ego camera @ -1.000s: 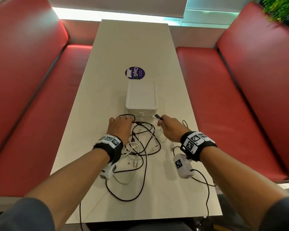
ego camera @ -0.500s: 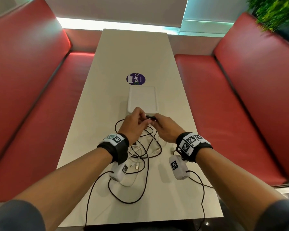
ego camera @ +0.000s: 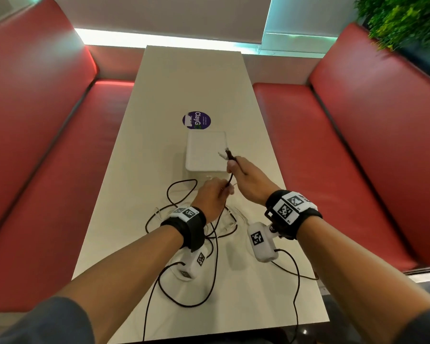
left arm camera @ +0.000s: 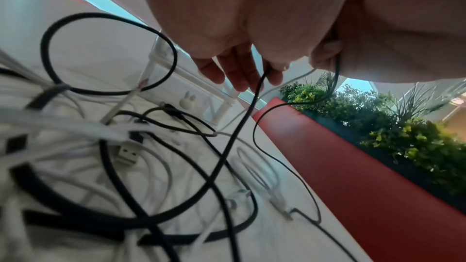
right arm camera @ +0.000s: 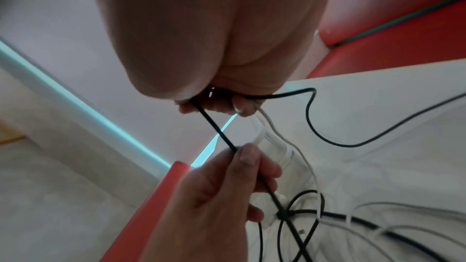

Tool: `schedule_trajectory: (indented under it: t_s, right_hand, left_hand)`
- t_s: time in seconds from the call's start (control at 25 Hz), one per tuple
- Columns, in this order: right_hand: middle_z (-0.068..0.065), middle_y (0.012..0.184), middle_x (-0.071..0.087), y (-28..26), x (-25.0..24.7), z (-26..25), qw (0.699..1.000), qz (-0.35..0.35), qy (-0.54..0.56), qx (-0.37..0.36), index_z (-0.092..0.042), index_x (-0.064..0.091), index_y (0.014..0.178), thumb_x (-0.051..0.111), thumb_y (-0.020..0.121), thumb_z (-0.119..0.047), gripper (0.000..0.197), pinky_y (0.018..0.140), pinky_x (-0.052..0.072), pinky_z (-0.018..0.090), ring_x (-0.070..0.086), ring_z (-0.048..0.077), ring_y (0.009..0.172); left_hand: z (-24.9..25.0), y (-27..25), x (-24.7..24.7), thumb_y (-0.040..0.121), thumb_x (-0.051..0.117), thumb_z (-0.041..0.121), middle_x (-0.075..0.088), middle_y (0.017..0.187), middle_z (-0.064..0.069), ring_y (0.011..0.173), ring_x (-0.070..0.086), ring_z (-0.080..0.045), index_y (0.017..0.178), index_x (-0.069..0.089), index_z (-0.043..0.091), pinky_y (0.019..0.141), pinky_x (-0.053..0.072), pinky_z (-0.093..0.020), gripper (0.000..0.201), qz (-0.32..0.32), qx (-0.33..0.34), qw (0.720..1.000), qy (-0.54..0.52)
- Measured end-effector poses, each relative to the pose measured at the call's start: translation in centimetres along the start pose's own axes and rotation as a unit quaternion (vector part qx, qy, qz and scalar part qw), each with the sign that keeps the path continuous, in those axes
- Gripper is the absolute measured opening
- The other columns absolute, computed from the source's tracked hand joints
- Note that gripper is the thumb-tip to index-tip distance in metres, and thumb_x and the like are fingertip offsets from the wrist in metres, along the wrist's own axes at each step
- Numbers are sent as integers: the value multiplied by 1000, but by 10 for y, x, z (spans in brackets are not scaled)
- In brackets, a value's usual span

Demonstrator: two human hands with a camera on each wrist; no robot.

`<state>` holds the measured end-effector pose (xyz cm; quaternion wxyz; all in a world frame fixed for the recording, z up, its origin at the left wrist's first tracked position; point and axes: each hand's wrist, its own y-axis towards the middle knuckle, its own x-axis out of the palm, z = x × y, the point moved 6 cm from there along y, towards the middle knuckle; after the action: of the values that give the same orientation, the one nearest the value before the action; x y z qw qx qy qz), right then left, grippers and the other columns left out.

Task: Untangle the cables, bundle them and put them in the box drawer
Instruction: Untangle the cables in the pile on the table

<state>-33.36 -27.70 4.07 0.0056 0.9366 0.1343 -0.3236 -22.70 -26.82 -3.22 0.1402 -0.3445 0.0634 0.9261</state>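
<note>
A tangle of black and white cables lies on the white table in front of a white drawer box. My right hand is raised over the box's near edge and grips the plug ends of a black cable and a white cable. My left hand sits lower and pinches the same black cable a little below the right hand. The black cable runs taut from the fingers down into the tangle. The box drawer front looks closed.
Red bench seats flank the table on both sides. A round purple sticker lies beyond the box. Green plants stand behind the right bench. Thin black leads from the wrist cameras trail over the near table edge.
My right hand has lifted up and away with the cable ends. My left hand has slid down the black cable, so a stretch of it now spans between the hands.
</note>
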Motion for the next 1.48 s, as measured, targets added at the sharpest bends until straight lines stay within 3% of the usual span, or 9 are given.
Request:
schedule_trajectory:
  t_s: [0.16,0.24,0.36,0.52,0.72,0.88,1.12,1.28,1.48]
  right_hand:
    - [-1,72,60,4,-21,25,952,121,270,75,-13,52,90,31,107,-31,32,81,56,41,65,21,71]
    - [-4,61,45,9,-27,36,910,119,384,102,-14,49,88,36,106,-29,27,69,58,44,50,16,53]
    - [-7,65,48,13,-15,37,991,33,100,88,-15,59,92,39,105,-32,29,52,38,28,42,13,53]
    - [-3,77,57,-3,42,38,978,-118,-173,20,-18,57,93,48,100,-46,30,54,35,26,52,12,64]
    - [-4,66,56,-5,41,33,967,-182,-173,32,-25,52,71,59,95,-47,33,53,37,26,51,12,57]
    - [2,72,62,-6,45,39,943,-214,-252,40,-17,57,74,55,95,-31,26,53,40,29,61,25,68]
    - [4,83,61,18,-48,50,979,113,-100,135,-9,61,102,47,101,-30,25,50,33,29,54,19,64]
    - [-2,76,60,2,15,47,988,-49,-111,97,-15,60,97,49,101,-35,23,51,34,27,53,13,60]
    - [-6,65,53,-3,59,47,996,-46,13,70,-18,57,81,50,101,-41,32,54,37,27,46,11,54]
  left_hand:
    - [-32,-16,8,105,39,28,63,99,-9,97,59,-31,95,60,11,90,47,-45,29,-105,-74,981,145]
    - [-48,-28,9,106,35,30,63,105,-10,102,58,-29,101,62,8,95,42,-44,35,-143,-94,969,179]
    - [-46,-29,4,108,29,32,66,96,-1,95,60,-25,95,64,12,99,37,-42,43,-112,-82,976,165]
    - [-36,-22,-3,106,28,30,69,84,0,86,62,-25,87,55,24,92,46,-43,34,-109,-69,983,129]
    - [-35,-29,2,107,32,26,68,98,-9,95,57,-33,125,55,16,82,45,-36,30,-138,-29,952,271]
    - [-23,-35,6,106,41,32,69,89,-8,83,63,-29,117,63,17,77,38,-31,29,-121,10,972,200]
    - [-65,-43,7,105,33,31,72,80,-1,81,68,-20,93,61,14,99,43,-41,35,-164,-100,974,118]
    - [-54,-33,2,104,32,36,71,71,0,67,64,-14,78,59,22,87,53,-38,39,-94,-115,988,40]
    - [-31,-29,-4,104,37,21,66,71,-3,72,65,-31,84,58,17,83,51,-43,29,-63,-58,994,67]
